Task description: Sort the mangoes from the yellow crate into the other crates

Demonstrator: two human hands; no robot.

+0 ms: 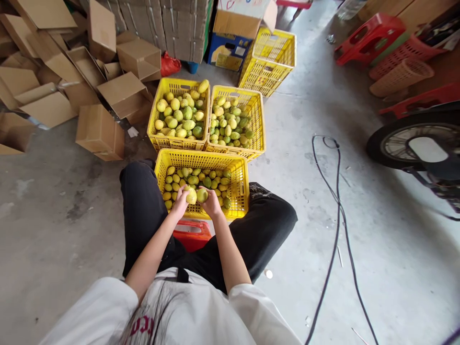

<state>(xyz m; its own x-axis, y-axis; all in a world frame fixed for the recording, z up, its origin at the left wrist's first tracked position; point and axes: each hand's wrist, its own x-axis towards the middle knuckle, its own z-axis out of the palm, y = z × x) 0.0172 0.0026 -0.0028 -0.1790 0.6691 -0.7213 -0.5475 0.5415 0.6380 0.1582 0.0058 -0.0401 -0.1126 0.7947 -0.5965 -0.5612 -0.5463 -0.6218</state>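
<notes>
My left hand [180, 203] is closed around a yellow lemon [191, 195]. Beside it, my right hand [212, 203] grips a greener lemon [202, 195], and the two fruits are close together. Both hands are over the near edge of a yellow plastic crate [237, 191] that stands between my knees. Many yellow-green lemons [215, 184] lie in its bottom. Just beyond stand two more yellow crates, the left one [153, 129] heaped with lemons [178, 115] and the right one [259, 122] partly filled with smaller-looking ones [230, 123].
Cardboard boxes [99, 132] are piled at the left. Another yellow crate [268, 62] stands at the back beside a blue carton [229, 50]. A black cable [338, 211] lies on the floor to the right, near a motorcycle wheel [386, 143]. Red stools [381, 36] are farther back.
</notes>
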